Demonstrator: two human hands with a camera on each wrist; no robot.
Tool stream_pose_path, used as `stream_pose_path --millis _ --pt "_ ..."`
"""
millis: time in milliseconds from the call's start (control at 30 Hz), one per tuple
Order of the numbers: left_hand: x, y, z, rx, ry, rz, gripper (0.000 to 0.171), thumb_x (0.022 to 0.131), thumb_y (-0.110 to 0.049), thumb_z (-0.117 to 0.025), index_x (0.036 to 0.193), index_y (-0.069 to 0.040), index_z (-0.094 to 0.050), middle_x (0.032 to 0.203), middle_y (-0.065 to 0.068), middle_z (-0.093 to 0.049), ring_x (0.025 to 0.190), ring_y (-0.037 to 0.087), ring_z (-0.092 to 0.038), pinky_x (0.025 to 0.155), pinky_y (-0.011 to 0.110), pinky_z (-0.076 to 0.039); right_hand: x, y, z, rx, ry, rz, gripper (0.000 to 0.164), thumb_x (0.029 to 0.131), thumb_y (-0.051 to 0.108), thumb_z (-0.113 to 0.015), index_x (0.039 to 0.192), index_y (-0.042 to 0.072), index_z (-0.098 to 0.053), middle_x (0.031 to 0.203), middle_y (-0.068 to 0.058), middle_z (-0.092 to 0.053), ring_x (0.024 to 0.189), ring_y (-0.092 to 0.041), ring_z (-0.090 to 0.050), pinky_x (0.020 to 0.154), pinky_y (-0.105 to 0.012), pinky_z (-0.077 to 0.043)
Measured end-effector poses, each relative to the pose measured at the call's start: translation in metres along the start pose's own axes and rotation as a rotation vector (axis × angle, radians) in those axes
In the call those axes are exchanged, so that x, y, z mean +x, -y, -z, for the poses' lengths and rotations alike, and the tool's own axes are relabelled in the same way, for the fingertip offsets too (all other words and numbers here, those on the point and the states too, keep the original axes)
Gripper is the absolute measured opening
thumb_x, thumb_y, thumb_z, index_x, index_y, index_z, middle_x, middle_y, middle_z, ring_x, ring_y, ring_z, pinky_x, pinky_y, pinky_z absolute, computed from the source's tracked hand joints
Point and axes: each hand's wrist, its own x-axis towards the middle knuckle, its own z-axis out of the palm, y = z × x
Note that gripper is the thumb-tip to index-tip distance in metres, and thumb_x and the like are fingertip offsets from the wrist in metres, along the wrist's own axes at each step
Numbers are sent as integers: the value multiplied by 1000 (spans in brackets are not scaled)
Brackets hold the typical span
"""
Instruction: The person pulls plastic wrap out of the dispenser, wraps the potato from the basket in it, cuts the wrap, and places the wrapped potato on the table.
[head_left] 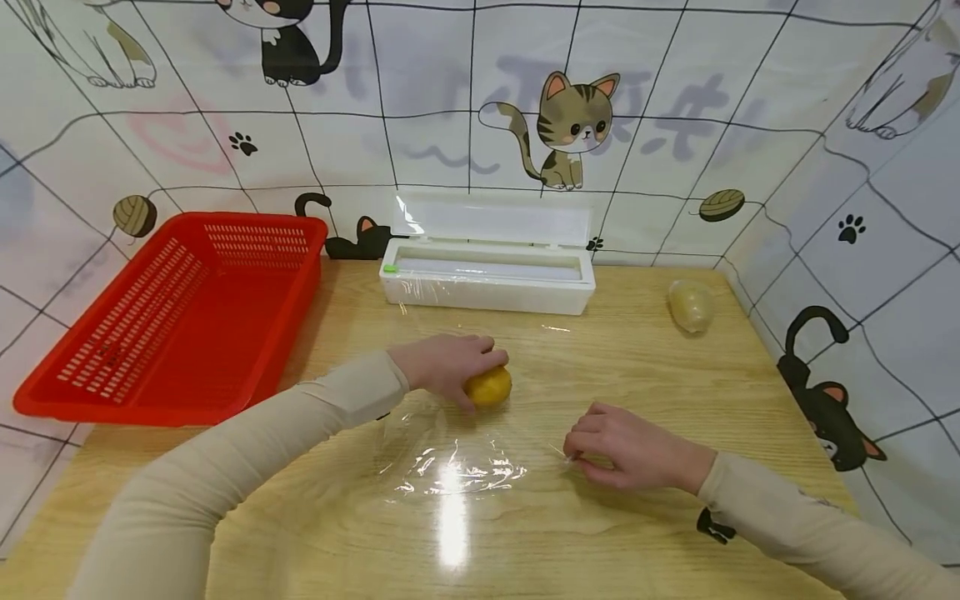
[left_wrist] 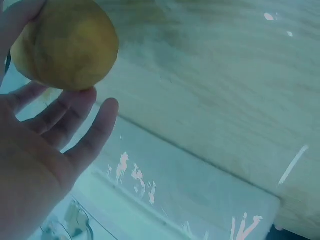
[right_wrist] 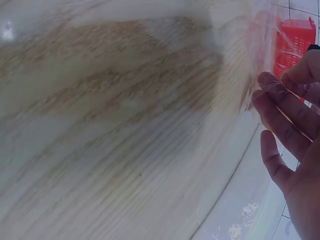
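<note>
On the wooden table, my left hand point(head_left: 450, 364) grips a round yellow-orange fruit point(head_left: 491, 387) between thumb and fingers. The left wrist view shows the fruit point(left_wrist: 70, 45) up close, bare-skinned, with the other fingers spread below it. A sheet of clear plastic wrap point(head_left: 480, 471) lies creased and shiny below the fruit. To the right, my right hand point(head_left: 630, 450) pinches an edge of the wrap between thumb and fingertips; the right wrist view shows film gathered at the fingertips point(right_wrist: 270, 80).
A white cling-film box point(head_left: 487, 296) with its lid raised stands at the back, film draping over its front. The red plastic basket point(head_left: 300, 304) sits at the left. At the back right lies a pale yellow, shiny wrapped round item point(head_left: 690, 306). Cat-printed sheets form the walls.
</note>
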Motion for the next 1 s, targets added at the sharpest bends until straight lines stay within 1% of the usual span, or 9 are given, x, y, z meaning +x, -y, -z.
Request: stream_pose_path --millis 133,200,300,400,500,667,800,900,1000 --pt "8 -10 -9 62 12 12 76 69 -47 -84 122 -14 -41 101 1 -44 87 17 -50 68 31 -49 -1 0 -3 11 7 -13 11 84 9 -66 92 16 -61 87 13 -61 80 -1 -57 76 -23 -43" --pt "10 -13 -14 67 16 15 78 68 -49 -85 120 -14 -40 101 1 -43 88 18 -51 67 31 -50 -1 1 -4 12 8 -13 11 85 9 -66 91 17 -61 87 13 -61 80 -1 -56 75 -22 -42" --pt "12 -16 -21 76 36 17 82 67 -51 -84 125 -13 -40 106 2 -43 92 17 -51 69 30 -50 -2 1 -5 3 15 -19 12 85 10 -66 91 17 -60 87 14 -59 78 -2 -55 73 -22 -42" --pt "12 -18 -24 91 42 12 82 66 -52 -83 124 -12 -42 107 2 -42 91 17 -50 71 29 -49 -2 2 -5 -2 20 -33 11 85 10 -66 91 17 -60 86 14 -59 77 -2 -54 72 -21 -42" --pt "11 -19 -23 111 26 7 80 65 -54 -83 120 -12 -43 105 2 -41 89 16 -50 70 29 -49 -4 2 -6 3 26 -52 13 83 9 -67 91 17 -60 85 14 -59 76 -3 -53 71 -21 -43" --pt "7 -28 -21 64 37 8 84 62 -55 -86 119 -12 -42 107 4 -40 92 18 -51 72 29 -51 -7 3 -6 13 40 -83 11 85 10 -66 92 17 -61 86 15 -60 76 -4 -53 70 -22 -44" --pt "6 -35 -25 31 62 2 85 62 -50 -88 122 -11 -42 112 5 -39 96 20 -50 75 30 -51 -8 4 -8 29 54 -101 14 83 9 -67 93 17 -61 88 15 -61 77 -4 -53 70 -22 -44" --pt "5 -37 -29 31 63 9 85 62 -50 -88 123 -12 -43 114 5 -39 98 20 -49 75 30 -52 -9 5 -10 38 59 -112 17 81 8 -68 94 17 -62 89 15 -62 78 -4 -53 70 -22 -44" --pt "4 -35 -33 33 42 19 92 59 -56 -87 128 -13 -42 115 4 -38 98 19 -47 76 29 -51 -10 5 -12 47 53 -127 18 80 6 -69 93 17 -62 88 14 -62 78 -4 -53 70 -22 -44"
